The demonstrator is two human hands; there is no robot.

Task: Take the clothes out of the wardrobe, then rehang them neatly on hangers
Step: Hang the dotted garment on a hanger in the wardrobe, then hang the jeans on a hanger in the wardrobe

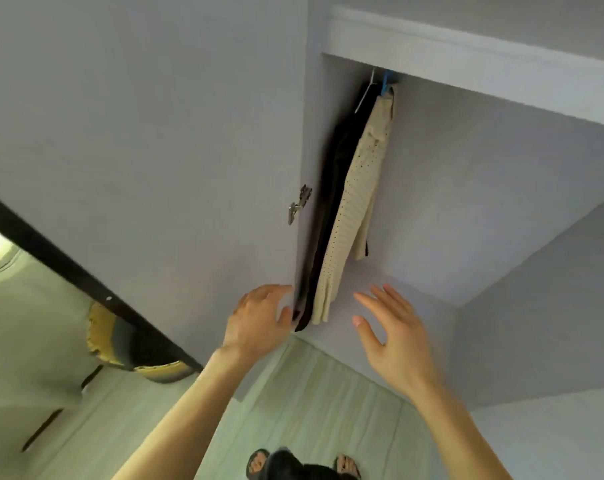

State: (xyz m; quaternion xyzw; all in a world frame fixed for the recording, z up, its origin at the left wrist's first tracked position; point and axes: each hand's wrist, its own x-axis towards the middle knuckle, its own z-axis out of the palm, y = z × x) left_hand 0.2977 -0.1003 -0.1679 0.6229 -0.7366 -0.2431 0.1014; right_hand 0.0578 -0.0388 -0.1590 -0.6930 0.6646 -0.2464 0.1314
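Inside the open wardrobe hang a cream knitted garment on a blue hanger and, left of it, a dark garment on a white hanger. My left hand is at the hem of the dark garment, its fingers loosely curved and its thumb touching the cloth's lower edge. My right hand hovers open in front of the wardrobe's interior, just right of the cream garment's hem, holding nothing.
The wardrobe door stands open on the left, with a metal hinge at its edge. A woven basket sits on the pale wooden floor at lower left. My sandalled feet show at the bottom.
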